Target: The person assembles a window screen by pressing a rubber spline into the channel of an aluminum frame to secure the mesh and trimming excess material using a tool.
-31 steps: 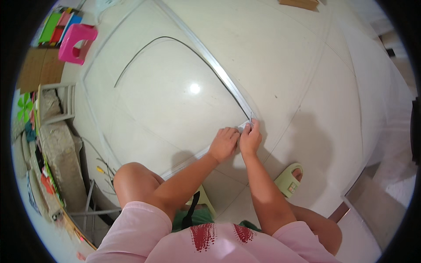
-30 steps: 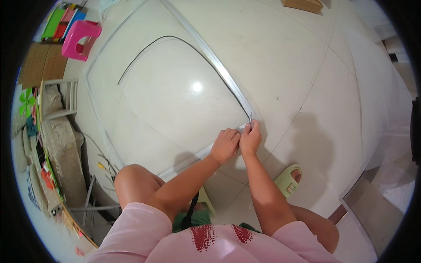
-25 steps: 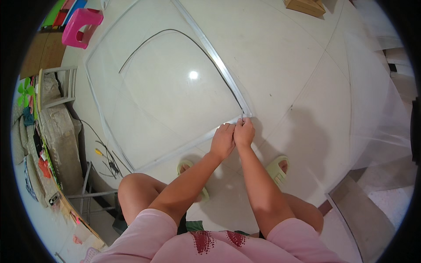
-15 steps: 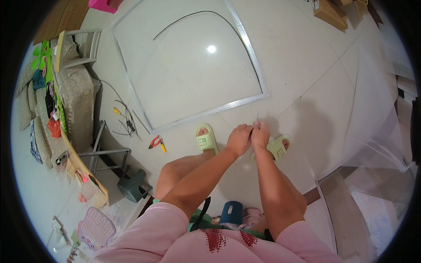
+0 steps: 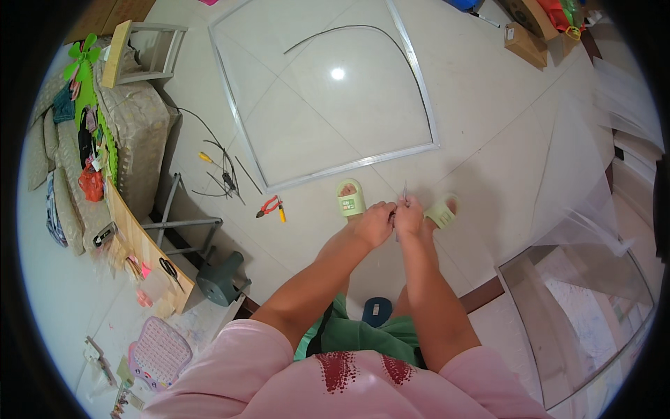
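Right hand (image 5: pixel 409 214) clamped on thin tool (image 5: pixel 405 188) | left hand (image 5: pixel 377 222) alongside, grip I can't tell | frame (image 5: pixel 349 166) beyond

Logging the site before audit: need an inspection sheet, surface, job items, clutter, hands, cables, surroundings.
Surface: pale tiled floor.
Job's things: silver frame lies on it, dark strip curving inside.
Clutter: red pliers by frame's near-left corner; scissors on wooden board.
Hands: left hand and right hand close together; right grips thin pointed tool, left's contents hidden.
Cables: dark cord-like pieces left of frame, type unclear.
Surroundings: cardboard box upper right.
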Available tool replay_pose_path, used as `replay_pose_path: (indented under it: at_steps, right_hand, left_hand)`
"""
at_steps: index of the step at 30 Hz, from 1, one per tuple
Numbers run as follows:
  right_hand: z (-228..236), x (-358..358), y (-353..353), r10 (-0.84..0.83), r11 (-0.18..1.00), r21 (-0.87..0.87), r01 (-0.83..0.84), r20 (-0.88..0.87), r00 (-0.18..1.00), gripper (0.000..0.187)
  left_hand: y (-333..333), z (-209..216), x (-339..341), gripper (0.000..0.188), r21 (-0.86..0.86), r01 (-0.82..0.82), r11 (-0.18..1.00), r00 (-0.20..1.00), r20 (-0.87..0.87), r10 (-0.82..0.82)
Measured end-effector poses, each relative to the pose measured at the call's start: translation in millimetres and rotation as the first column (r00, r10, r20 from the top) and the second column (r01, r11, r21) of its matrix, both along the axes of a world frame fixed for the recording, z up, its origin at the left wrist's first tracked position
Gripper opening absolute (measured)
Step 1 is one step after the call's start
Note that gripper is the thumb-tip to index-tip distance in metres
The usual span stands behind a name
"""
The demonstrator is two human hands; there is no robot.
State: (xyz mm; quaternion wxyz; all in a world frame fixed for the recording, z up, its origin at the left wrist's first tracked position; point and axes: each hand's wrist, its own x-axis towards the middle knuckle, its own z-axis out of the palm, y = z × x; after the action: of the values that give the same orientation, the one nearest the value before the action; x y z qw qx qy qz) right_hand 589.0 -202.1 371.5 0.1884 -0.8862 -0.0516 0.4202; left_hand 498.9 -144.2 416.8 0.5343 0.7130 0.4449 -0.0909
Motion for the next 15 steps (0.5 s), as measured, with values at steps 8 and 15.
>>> replay_pose_path:
  at_steps: [8, 15]
  right_hand:
    - [4, -11, 11, -0.022, 0.998, 0.052, 0.021, 0.027, 0.999, 0.028]
    - [27, 10, 27, -0.033, 0.999, -0.019, 0.032, -0.059, 0.998, 0.029]
  left_hand:
    - [13, 10, -8, 0.011, -0.058, -0.053, 0.997, 0.995, 0.077, 0.057]
    - [10, -3, 11, 0.011, 0.043, -0.095, 0.995, 0.995, 0.001, 0.095]
